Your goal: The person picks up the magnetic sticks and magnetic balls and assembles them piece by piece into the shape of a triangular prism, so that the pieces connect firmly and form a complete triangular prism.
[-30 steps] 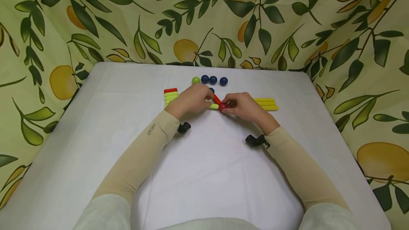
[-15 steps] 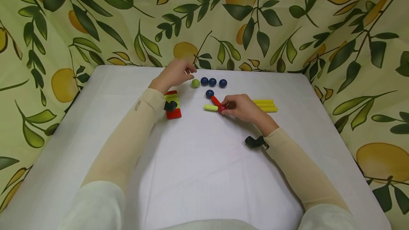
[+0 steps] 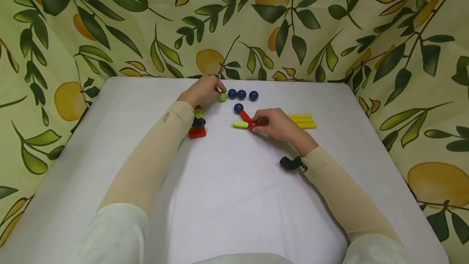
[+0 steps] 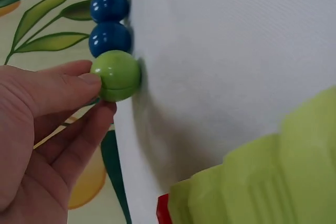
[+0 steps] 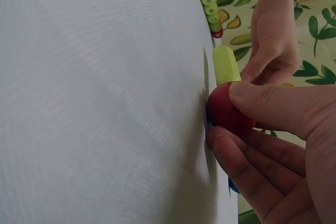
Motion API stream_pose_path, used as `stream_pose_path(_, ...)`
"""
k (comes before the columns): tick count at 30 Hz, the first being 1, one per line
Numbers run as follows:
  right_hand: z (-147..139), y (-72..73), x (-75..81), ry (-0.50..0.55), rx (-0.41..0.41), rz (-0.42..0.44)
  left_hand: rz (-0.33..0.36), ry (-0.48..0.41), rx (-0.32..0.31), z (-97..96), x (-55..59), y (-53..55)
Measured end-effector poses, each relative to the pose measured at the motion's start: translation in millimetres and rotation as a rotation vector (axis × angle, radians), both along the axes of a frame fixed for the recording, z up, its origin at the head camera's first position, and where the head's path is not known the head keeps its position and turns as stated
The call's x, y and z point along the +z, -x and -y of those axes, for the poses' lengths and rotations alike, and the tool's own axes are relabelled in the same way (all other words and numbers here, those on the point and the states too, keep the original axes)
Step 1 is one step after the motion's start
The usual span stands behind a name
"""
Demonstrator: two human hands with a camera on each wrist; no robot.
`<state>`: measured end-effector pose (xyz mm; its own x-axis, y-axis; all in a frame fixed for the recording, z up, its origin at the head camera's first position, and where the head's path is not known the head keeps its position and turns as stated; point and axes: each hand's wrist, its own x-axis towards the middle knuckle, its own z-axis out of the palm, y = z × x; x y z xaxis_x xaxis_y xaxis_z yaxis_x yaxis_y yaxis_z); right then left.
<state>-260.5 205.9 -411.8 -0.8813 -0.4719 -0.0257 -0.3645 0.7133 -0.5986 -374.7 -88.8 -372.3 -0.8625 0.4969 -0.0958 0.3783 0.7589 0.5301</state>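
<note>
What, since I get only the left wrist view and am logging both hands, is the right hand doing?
Observer: The right hand is pinching a red ball between thumb and fingers.
Operator: Does anything meet that ball?
Observer: Yes, two sticks: a red stick and a yellow-green stick.
Operator: And what lies past that hand, toward the person's right?
Observer: Yellow sticks, side by side, their near ends hidden behind the hand in the head view.

Even light (soft shadows)
</note>
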Motion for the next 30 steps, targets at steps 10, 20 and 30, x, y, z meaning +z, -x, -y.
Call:
stream_pose_path(10,0.9,-0.1,2.2,-0.007,-0.003,-0.004,-0.005,0.009,-0.001,-1.4,-4.0,-2.1)
stream_pose_path(20,1.9,-1.1,0.2,-0.009,0.004,-0.019,-0.013,0.01,-0.024,0.3,0.2,-8.0)
stream_pose_path(30,0.8,-2.4,2.5,-0.016,-0.011,-0.004,0.007,-0.059,-0.07,-1.5,13.5,-36.6)
